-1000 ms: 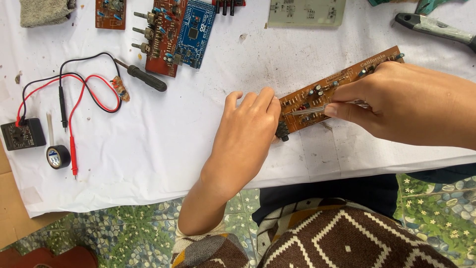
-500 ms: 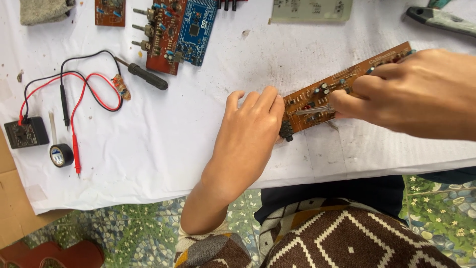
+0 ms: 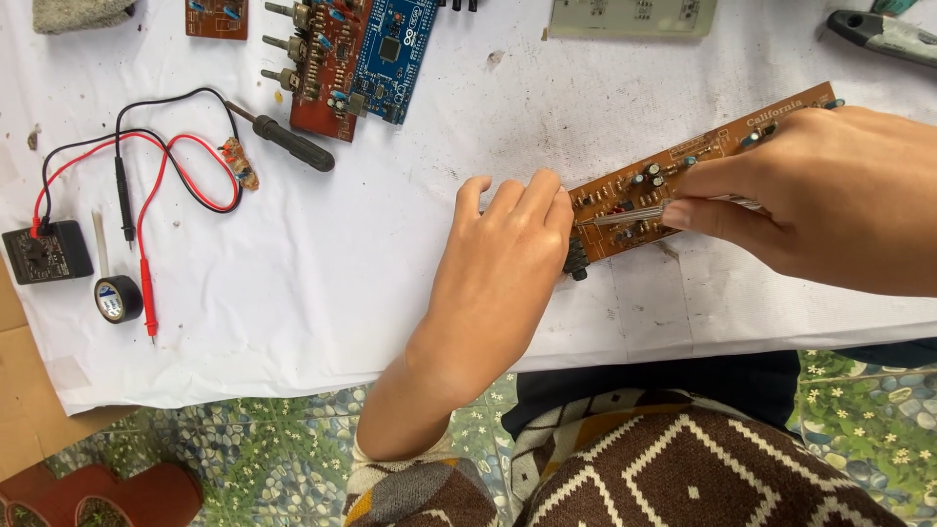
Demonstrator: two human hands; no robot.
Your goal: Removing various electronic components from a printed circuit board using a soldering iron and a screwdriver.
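1. I see the long, narrow orange-brown circuit board [image 3: 683,176] lying on the white cloth-covered table [image 3: 390,283]; its long axis runs diagonally, the near end pointing toward my left hand and the far end pointing up and to the right.
2. My left hand [image 3: 508,254] lies palm down on the cloth, fingers together, fingertips touching the board's near end and pinning it; it grasps nothing.
3. My right hand [image 3: 830,205] covers the board's far half, thumb and forefinger pinched on thin metal tweezers [image 3: 634,213] whose tips point left across the board's small components.
4. A black jack socket [image 3: 576,262] sits at the board's near end.
5. Well to the board's upper left lie a blue rectangular circuit board [image 3: 395,49] and a red-brown board with knobs [image 3: 317,59], touching each other.
6. Left of those lies a black-handled screwdriver [image 3: 288,141].
7. Far left of the long board are red and black probe leads [image 3: 146,195], a small black box [image 3: 47,252] and a roll of black tape [image 3: 119,298].
8. Beyond the board's far end, a pale green rectangular panel [image 3: 632,15] lies at the top edge.
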